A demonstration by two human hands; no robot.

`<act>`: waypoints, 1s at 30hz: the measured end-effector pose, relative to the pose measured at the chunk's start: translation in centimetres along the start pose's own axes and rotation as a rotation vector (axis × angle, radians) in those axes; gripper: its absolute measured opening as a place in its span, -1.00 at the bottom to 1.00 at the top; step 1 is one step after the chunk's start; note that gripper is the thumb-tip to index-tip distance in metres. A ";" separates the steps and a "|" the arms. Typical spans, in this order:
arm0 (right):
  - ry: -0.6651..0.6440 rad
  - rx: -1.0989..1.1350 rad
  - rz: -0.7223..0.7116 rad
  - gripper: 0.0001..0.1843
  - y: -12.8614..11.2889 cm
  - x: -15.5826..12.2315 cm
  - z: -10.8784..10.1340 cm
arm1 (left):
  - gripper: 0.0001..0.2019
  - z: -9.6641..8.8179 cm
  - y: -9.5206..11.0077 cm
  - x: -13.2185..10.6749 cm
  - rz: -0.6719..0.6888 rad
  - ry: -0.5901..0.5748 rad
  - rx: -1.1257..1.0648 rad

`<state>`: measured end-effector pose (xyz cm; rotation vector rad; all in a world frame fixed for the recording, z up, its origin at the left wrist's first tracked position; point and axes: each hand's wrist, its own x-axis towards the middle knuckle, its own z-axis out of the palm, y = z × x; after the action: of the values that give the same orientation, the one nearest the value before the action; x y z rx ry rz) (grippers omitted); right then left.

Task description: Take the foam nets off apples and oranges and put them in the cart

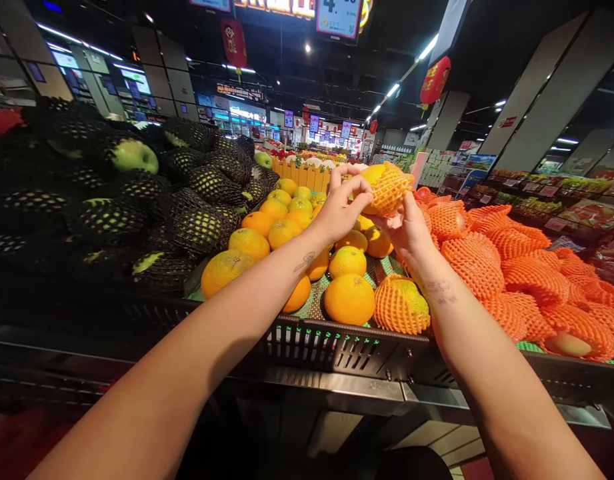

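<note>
Both arms reach over a fruit display. My right hand (409, 230) cups from below an orange fruit half wrapped in an orange foam net (389, 187). My left hand (339, 207) pinches the bare end of the same fruit from the left, fingers curled on it. Below them lie several loose oranges (349, 298) and one netted fruit (401, 305) on a green mat.
A black slotted bin edge (337, 343) runs across the front. Green fruit in black nets (201, 227) is piled at left. Fruit in orange nets (527, 280) fills the right bin. Store aisles, hanging red lanterns (435, 80) and signs stand behind.
</note>
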<state>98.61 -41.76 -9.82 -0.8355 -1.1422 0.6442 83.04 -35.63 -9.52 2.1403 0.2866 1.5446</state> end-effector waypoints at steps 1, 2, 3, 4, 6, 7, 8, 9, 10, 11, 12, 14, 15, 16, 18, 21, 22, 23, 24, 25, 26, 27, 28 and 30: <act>-0.005 -0.031 -0.011 -0.58 0.0 -0.1 -0.1 | -0.89 0.1 0.1 -0.1 -0.025 0.006 -0.024; -0.010 -0.053 -0.019 -0.58 -0.1 -0.2 -0.1 | -0.83 0.3 0.3 -0.2 -0.063 0.017 -0.063; -0.011 -0.067 -0.021 -0.58 -0.2 -0.3 0.0 | -0.75 0.3 0.5 -0.3 -0.114 0.025 -0.118; -0.009 -0.076 -0.016 -0.55 -0.4 -0.5 0.1 | -0.64 0.4 0.7 -0.4 -0.174 0.028 -0.184; -0.019 -0.091 0.014 -0.50 -0.8 -1.0 0.4 | -0.44 0.1 1.3 -0.7 -0.308 0.028 -0.313; -0.042 -0.094 0.040 -0.49 -1.0 -1.2 0.7 | -0.39 -0.1 1.7 -0.7 -0.376 0.028 -0.362; -0.075 -0.091 0.068 -0.49 -1.3 -1.4 0.9 | -0.38 -0.3 2.1 -0.7 -0.441 0.031 -0.399; -0.109 -0.079 0.091 -0.50 -1.5 -1.5 1.1 | -0.40 -0.6 2.4 -0.7 -0.500 0.042 -0.428; -0.135 -0.062 0.108 -0.51 -1.7 -1.6 1.2 | -0.43 -0.8 2.7 -0.7 -0.553 0.059 -0.453; -0.154 -0.049 0.123 -0.51 -1.9 -1.6 1.3 | -0.47 -0.9 3.0 -0.6 -0.594 0.079 -0.477; -0.159 -0.046 0.133 -0.49 -2.0 -1.6 1.3 | -0.49 -1.0 3.1 -0.5 -0.625 0.099 -0.504; -0.125 -0.076 0.135 -0.44 -2.3 -1.4 1.0 | -0.52 -1.1 3.1 -0.3 -0.660 0.144 -0.569; -0.090 -0.099 0.123 -0.42 -2.4 -1.3 0.7 | -0.55 -1.1 3.1 -0.3 -0.674 0.169 -0.608; -0.049 -0.122 0.098 -0.41 -2.5 -1.1 0.5 | -0.57 -1.2 3.0 -0.2 -0.689 0.197 -0.650; 0.042 -0.160 0.005 -0.45 -2.8 -0.9 -0.1 | -0.60 -1.5 3.0 -0.1 -0.729 0.251 -0.738; 0.103 -0.238 -0.185 -0.53 -2.8 -0.9 -0.2 | -0.52 -2.2 3.3 0.1 -0.820 0.316 -0.824; 0.092 -0.282 -0.249 -0.53 -2.8 -1.0 -0.1 | -0.49 -2.4 3.4 0.1 -0.847 0.329 -0.834; 0.061 -0.337 -0.305 -0.52 -2.6 -1.2 0.1 | -0.47 -2.5 3.5 0.0 -0.870 0.337 -0.828; 0.016 -0.396 -0.347 -0.50 -2.4 -1.3 0.3 | -0.45 -2.6 3.6 0.0 -0.887 0.332 -0.809; -0.034 -0.451 -0.373 -0.48 -2.2 -1.3 0.5 | -0.45 -2.6 3.7 0.0 -0.892 0.307 -0.782; -0.079 -0.495 -0.387 -0.46 -1.9 -1.3 0.6 | -0.46 -2.5 3.7 -0.1 -0.888 0.267 -0.754; -0.112 -0.525 -0.393 -0.43 -1.7 -1.3 0.6 | -0.47 -2.3 3.7 -0.1 -0.877 0.219 -0.731; -0.131 -0.545 -0.397 -0.42 -1.4 -1.1 0.5 | -0.48 -2.1 3.7 -0.1 -0.863 0.170 -0.720; -0.138 -0.573 -0.403 -0.41 -1.1 -0.8 0.1 | -0.51 -1.8 3.6 -0.2 -0.841 0.104 -0.730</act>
<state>98.29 -42.94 -9.31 -1.0071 -1.6024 0.0295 80.92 -38.32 -7.46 1.1390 0.4848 1.0208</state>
